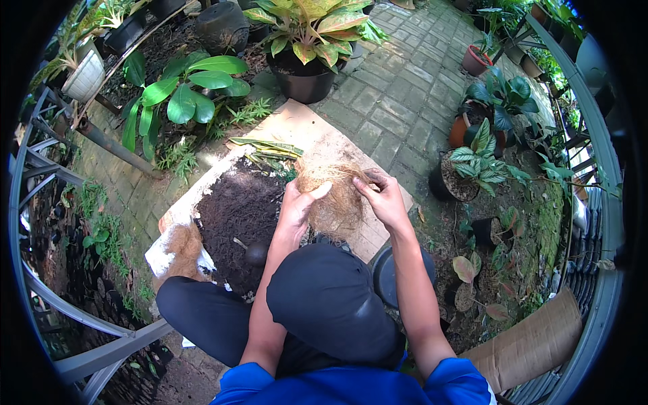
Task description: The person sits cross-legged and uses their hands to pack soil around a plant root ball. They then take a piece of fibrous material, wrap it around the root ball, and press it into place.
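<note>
A mat of brown plant fibre, likely coir (335, 205), is stretched between both hands above a sheet of cardboard (379, 248). My left hand (299, 205) grips its left edge, thumb laid on top. On the other side my right hand (380, 195) pinches the upper right edge between thumb and fingers. Left of my left forearm lies a heap of dark potting soil (233, 202) on a white sack. A scoop with a dark round bowl (256, 254) rests in that soil. Cut variegated snake plant leaves (268, 147) lie beyond the heap.
More loose fibre (185, 248) sits beside my left knee. A dark round container (405, 276) stands by my right forearm. Potted plants line both sides, including a large black pot (301, 76) ahead. Brick paving (390, 101) runs beyond the cardboard. Curved cardboard (526, 344) leans at lower right.
</note>
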Motion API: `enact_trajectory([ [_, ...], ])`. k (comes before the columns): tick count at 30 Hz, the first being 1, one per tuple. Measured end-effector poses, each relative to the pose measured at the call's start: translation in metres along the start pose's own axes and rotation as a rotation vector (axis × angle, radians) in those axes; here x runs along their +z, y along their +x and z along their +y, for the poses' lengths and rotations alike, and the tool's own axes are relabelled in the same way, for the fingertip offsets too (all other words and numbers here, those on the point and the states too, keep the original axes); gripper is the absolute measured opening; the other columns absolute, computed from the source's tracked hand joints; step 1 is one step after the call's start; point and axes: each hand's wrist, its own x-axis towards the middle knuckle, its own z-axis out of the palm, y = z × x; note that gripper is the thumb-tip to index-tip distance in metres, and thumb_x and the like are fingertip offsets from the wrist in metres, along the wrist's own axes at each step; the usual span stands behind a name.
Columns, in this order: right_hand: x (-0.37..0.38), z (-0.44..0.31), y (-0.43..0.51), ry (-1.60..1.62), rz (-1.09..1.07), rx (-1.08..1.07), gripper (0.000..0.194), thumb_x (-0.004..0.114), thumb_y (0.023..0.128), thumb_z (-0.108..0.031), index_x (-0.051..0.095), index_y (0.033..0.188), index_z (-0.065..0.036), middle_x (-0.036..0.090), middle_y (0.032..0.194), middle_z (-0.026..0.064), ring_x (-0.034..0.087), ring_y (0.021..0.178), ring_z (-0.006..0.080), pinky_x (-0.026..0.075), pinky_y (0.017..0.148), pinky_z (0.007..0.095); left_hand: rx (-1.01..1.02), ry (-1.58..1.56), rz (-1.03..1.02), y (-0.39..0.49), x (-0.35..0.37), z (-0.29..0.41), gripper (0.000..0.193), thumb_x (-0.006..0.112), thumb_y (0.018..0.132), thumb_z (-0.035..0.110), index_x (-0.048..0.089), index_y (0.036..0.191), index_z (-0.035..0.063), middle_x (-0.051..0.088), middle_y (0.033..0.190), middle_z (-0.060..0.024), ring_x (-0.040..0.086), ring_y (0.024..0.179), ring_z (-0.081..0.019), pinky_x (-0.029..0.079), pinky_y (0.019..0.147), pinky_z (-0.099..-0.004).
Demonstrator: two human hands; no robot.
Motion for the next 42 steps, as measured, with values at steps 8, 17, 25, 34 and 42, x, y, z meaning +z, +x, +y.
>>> enact_trajectory([
  [8, -0.003, -0.003, -0.007, -0.029, -0.156, 0.035, 0.035, 0.078, 0.085, -0.022, 0.072, 0.103, 0.007, 0.074, 0.090, 0.0101, 0.064, 0.078, 0.0103, 0.050, 0.069, 0.0279, -0.037, 0.104, -0.014, -0.001, 0.001, -0.001, 0.045, 0.076, 0.081, 0.005, 0.060, 0.123, -0.0023, 0.068, 0.114, -0.0100, 0.067, 0.101, -0.0190, 0.052, 0.090, -0.0332],
  [17, -0.001, -0.022, -0.007, -0.291, 0.096, -0.369, 0.035, 0.074, 0.086, -0.020, 0.067, 0.115, 0.000, 0.068, 0.110, 0.0119, 0.063, 0.094, 0.0236, 0.050, 0.088, 0.0356, -0.041, 0.189, -0.042, -0.001, -0.004, 0.006, 0.042, 0.076, 0.079, 0.003, 0.062, 0.119, -0.0028, 0.070, 0.110, -0.0084, 0.067, 0.096, -0.0170, 0.053, 0.087, -0.0318],
  [25, 0.001, -0.037, -0.003, -0.247, -0.034, -0.164, 0.022, 0.072, 0.087, -0.017, 0.072, 0.096, 0.002, 0.070, 0.079, 0.0172, 0.068, 0.073, 0.0210, 0.051, 0.067, 0.0353, 0.191, 0.645, -0.144, 0.003, 0.004, -0.004, 0.041, 0.079, 0.079, 0.003, 0.063, 0.116, -0.0026, 0.069, 0.105, -0.0046, 0.063, 0.094, -0.0112, 0.051, 0.086, -0.0282],
  [34, -0.001, -0.030, -0.008, -0.113, -0.111, -0.073, 0.020, 0.072, 0.087, -0.013, 0.073, 0.094, 0.006, 0.073, 0.078, 0.0099, 0.061, 0.070, 0.0082, 0.049, 0.066, 0.0268, 0.059, 0.462, -0.106, 0.002, -0.001, 0.006, 0.014, 0.073, 0.086, 0.002, 0.070, 0.099, -0.0038, 0.071, 0.088, -0.0030, 0.062, 0.081, -0.0066, 0.050, 0.073, -0.0237],
  [42, -0.005, -0.019, 0.001, 0.163, -0.012, -0.033, 0.025, 0.073, 0.089, -0.016, 0.071, 0.100, 0.006, 0.072, 0.083, 0.0088, 0.063, 0.076, 0.0095, 0.051, 0.072, 0.0260, 0.100, 0.469, -0.025, 0.002, -0.011, 0.016, 0.010, 0.073, 0.086, 0.003, 0.068, 0.094, -0.0006, 0.067, 0.083, 0.0014, 0.059, 0.075, -0.0047, 0.049, 0.070, -0.0230],
])
